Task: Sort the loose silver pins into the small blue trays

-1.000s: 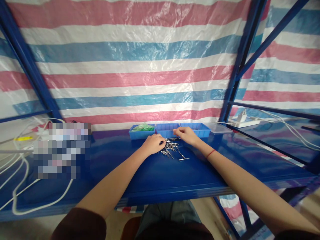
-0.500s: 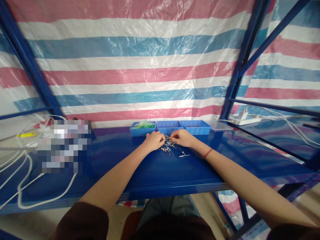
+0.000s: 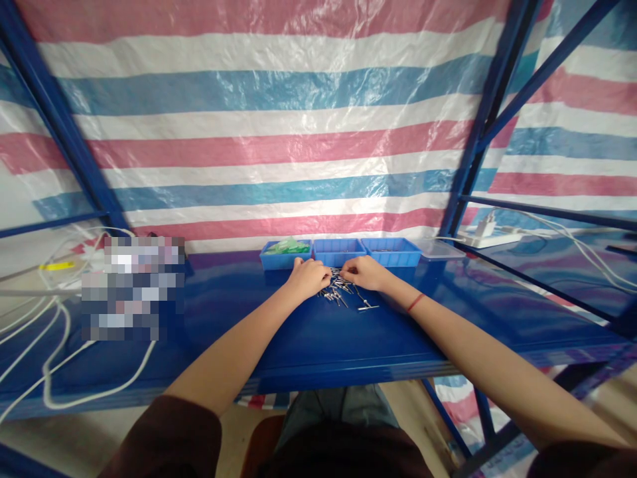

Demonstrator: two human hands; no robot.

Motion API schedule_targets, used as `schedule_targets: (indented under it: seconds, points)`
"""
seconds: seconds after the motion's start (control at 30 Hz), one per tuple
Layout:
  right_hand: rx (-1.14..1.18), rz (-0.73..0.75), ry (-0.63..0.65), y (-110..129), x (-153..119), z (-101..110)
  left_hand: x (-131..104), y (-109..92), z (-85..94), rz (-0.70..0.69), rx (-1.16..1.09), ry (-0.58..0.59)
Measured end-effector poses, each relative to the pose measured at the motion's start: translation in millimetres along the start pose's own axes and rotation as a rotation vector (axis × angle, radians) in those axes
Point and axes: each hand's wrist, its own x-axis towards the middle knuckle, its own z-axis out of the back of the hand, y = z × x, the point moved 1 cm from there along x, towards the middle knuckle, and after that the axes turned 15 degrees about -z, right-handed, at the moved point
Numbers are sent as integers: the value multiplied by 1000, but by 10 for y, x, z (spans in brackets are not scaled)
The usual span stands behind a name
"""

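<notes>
A loose heap of small, shiny metal pins [image 3: 337, 296], some with thicker ends, lies on the blue table [image 3: 318, 345]. My left hand [image 3: 309, 277] is at the heap's left side with its fingers curled in a pinch. From the right, my right hand [image 3: 363, 273] reaches over the heap's far right edge, thumb and fingertips pressed together. The fingertips of the two hands are close but apart. What either hand grips is hidden or too small to make out. A few pins [image 3: 368, 307] form a T shape near my right wrist.
Behind my hands stand three blue bins: one with green plastic packets [image 3: 287, 247], a middle bin [image 3: 338, 256] and a right bin [image 3: 391, 259] with small metal pieces. A clear lid [image 3: 442, 249] lies right of them. White cables [image 3: 50, 372] and a blurred-out patch occupy the left.
My left hand has shifted very slightly to the right in view, as has the whole scene. Both hands keep their pinched shape over the heap.
</notes>
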Motion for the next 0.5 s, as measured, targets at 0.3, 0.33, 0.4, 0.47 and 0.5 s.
schedule_targets:
  seconds: [0.3, 0.33, 0.4, 0.47, 0.5]
  points:
    - [22, -16, 30, -13, 4, -34, 5, -2, -29, 23, 9, -70]
    - [40, -23, 28, -20, 9, -38, 7, -2, -27, 36, -2, -74]
    - [85, -42, 12, -31, 19, -43, 8, 0, -16, 61, -34, -88]
    - [143, -65, 1, -33, 27, -45, 9, 6, -5, 69, -73, -127]
    - [179, -74, -1, -29, 30, -46, 10, 11, -2, 67, -97, -154]
